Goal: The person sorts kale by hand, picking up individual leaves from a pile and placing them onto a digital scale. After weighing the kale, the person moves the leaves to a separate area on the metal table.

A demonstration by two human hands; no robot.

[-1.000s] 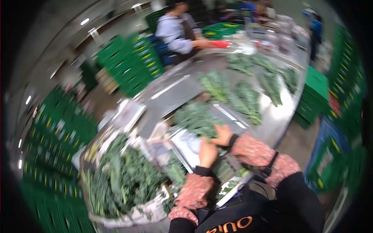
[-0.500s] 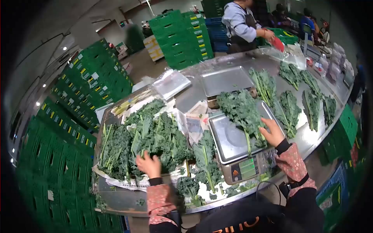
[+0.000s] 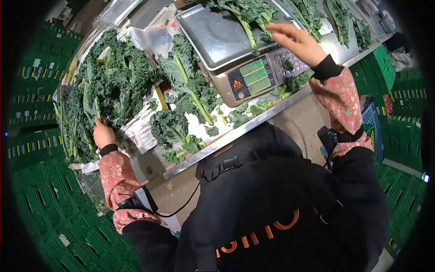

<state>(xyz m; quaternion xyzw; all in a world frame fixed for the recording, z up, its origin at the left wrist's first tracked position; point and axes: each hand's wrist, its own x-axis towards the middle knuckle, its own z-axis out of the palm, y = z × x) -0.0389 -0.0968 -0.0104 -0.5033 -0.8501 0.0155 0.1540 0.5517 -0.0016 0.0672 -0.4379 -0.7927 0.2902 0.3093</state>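
On the left, my left hand (image 3: 104,134) is at the near edge of a heap of curly kale (image 3: 120,75), its fingers closed around the stem of a kale leaf (image 3: 96,106). My right hand (image 3: 299,43) is over the right side of a digital scale (image 3: 253,79), fingers stretched out and holding nothing. Its fingertips are beside the stems of a kale bunch (image 3: 247,20) lying on the metal weighing pan (image 3: 206,38); whether they touch cannot be made out. Green digits glow on the scale's display.
Loose kale leaves (image 3: 183,72) lie between heap and scale, with scraps along the metal table edge (image 3: 217,147). More kale bunches (image 3: 337,20) lie at the right. Green crates (image 3: 50,199) stand left of the table, others (image 3: 374,68) to the right.
My view has tilted down toward my body. My left hand has gone from open above the heap to closed on a kale stem. My right hand stays open beside the bunch on the scale.
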